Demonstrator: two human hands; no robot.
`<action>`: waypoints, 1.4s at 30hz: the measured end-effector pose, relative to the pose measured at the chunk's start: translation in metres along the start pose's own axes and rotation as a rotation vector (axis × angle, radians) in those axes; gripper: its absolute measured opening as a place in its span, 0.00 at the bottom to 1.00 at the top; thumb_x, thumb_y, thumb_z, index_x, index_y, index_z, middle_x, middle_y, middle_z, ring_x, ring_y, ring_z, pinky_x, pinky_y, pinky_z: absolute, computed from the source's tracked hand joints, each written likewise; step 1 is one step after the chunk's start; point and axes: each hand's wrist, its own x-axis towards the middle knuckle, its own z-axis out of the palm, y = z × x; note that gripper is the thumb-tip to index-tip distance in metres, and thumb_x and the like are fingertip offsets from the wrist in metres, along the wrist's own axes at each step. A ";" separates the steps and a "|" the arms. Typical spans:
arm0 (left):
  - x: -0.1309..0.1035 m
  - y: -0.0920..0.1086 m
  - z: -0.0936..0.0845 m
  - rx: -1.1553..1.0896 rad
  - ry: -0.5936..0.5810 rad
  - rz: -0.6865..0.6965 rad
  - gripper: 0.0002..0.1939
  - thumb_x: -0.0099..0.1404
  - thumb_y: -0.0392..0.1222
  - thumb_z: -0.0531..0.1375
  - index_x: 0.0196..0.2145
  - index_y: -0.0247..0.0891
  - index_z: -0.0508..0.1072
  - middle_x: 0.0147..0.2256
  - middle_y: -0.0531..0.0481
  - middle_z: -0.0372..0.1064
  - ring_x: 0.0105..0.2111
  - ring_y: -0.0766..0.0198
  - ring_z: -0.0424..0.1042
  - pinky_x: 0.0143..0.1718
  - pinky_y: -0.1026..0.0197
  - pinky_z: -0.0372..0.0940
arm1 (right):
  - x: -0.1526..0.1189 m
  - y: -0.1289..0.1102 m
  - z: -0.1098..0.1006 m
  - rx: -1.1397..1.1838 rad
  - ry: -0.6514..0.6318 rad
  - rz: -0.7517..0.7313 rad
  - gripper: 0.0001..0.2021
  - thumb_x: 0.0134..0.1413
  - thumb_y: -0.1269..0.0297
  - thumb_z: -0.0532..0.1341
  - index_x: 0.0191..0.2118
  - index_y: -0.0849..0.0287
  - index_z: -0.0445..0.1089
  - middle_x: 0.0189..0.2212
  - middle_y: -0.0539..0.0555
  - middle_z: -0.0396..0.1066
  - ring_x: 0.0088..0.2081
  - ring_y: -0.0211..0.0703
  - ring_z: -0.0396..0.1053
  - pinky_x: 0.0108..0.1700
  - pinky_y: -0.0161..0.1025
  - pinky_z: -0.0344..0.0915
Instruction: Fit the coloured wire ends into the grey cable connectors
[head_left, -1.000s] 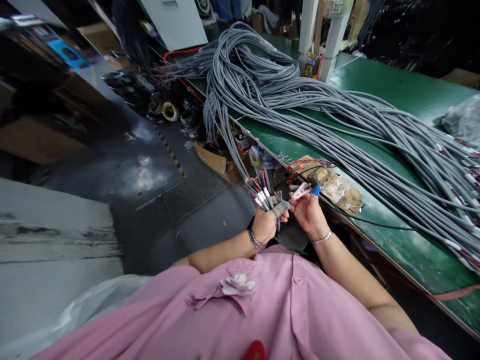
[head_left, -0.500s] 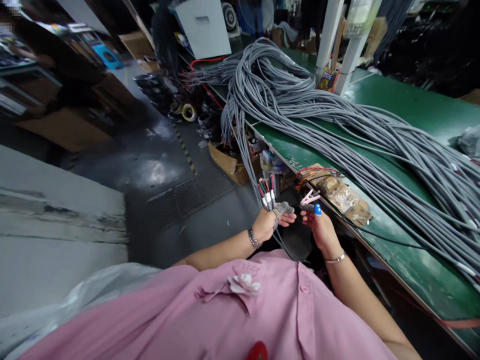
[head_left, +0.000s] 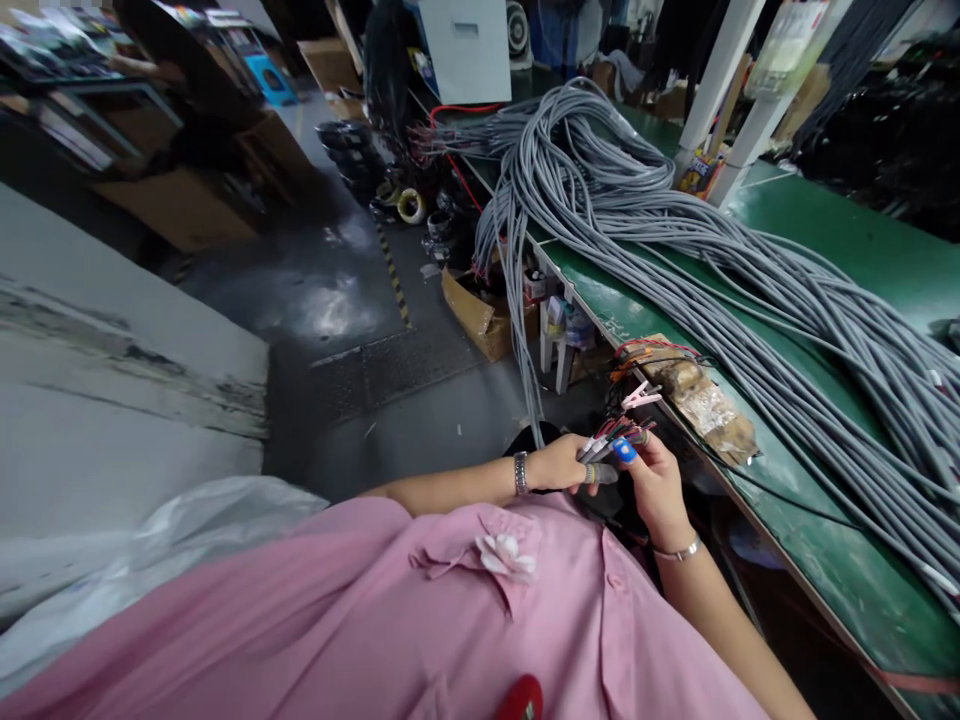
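Observation:
My left hand [head_left: 561,465], with a grey cover on its thumb, is closed around several grey cable ends [head_left: 594,450]. Thin coloured wires [head_left: 616,428] fan out of these ends toward the right. At the wires, my right hand [head_left: 657,485] has its fingers and blue-capped thumb closed on their tips; which wires it grips is hidden. Just beyond, at the bench edge, is a pink clip [head_left: 641,396] apart from both hands. Grey cables [head_left: 529,370] hang from the bench down toward my left hand.
A large bundle of grey cables [head_left: 675,225] lies along the green bench [head_left: 787,520]. Near its edge sits a taped brown cardboard piece [head_left: 709,405]. Below stands an open carton [head_left: 480,315]. A white panel [head_left: 135,400] is on the left; a person [head_left: 187,75] is farther back.
My left hand has moved right and tipped the cable ends from upright to pointing right. My right hand has come onto the wires. The view has shifted slightly left.

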 end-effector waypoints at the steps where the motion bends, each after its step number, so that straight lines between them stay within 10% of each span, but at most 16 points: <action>1: -0.001 0.001 -0.001 -0.016 -0.005 0.012 0.19 0.54 0.56 0.64 0.25 0.35 0.73 0.20 0.51 0.70 0.14 0.72 0.60 0.16 0.68 0.54 | -0.001 0.001 -0.003 -0.018 0.015 0.017 0.09 0.49 0.58 0.67 0.37 0.53 0.75 0.34 0.52 0.75 0.33 0.43 0.68 0.37 0.40 0.65; 13: -0.001 0.010 -0.005 -0.228 -0.012 0.033 0.25 0.52 0.63 0.63 0.22 0.35 0.70 0.18 0.51 0.68 0.15 0.69 0.64 0.18 0.65 0.62 | 0.005 -0.012 -0.026 -0.286 -0.093 0.045 0.05 0.45 0.54 0.68 0.27 0.46 0.76 0.25 0.56 0.71 0.27 0.52 0.68 0.29 0.51 0.64; 23: 0.003 0.002 0.005 -0.236 0.107 0.018 0.24 0.54 0.61 0.62 0.21 0.34 0.69 0.15 0.52 0.64 0.12 0.71 0.59 0.14 0.68 0.57 | -0.001 -0.009 -0.011 -0.070 0.035 0.034 0.08 0.49 0.57 0.67 0.33 0.56 0.74 0.23 0.49 0.70 0.23 0.36 0.62 0.27 0.36 0.59; 30: 0.008 0.009 0.009 -0.295 0.080 -0.021 0.20 0.58 0.57 0.61 0.26 0.34 0.71 0.17 0.51 0.66 0.14 0.70 0.63 0.17 0.67 0.60 | 0.006 -0.022 -0.014 0.023 -0.136 0.084 0.11 0.47 0.54 0.67 0.30 0.57 0.74 0.22 0.47 0.68 0.23 0.34 0.61 0.26 0.33 0.58; 42: 0.012 0.011 0.016 -0.195 0.122 0.002 0.19 0.57 0.55 0.62 0.27 0.35 0.68 0.14 0.57 0.61 0.11 0.73 0.57 0.14 0.70 0.54 | 0.004 -0.008 -0.016 0.084 0.053 0.095 0.13 0.43 0.54 0.69 0.30 0.58 0.72 0.20 0.46 0.64 0.22 0.32 0.57 0.24 0.32 0.56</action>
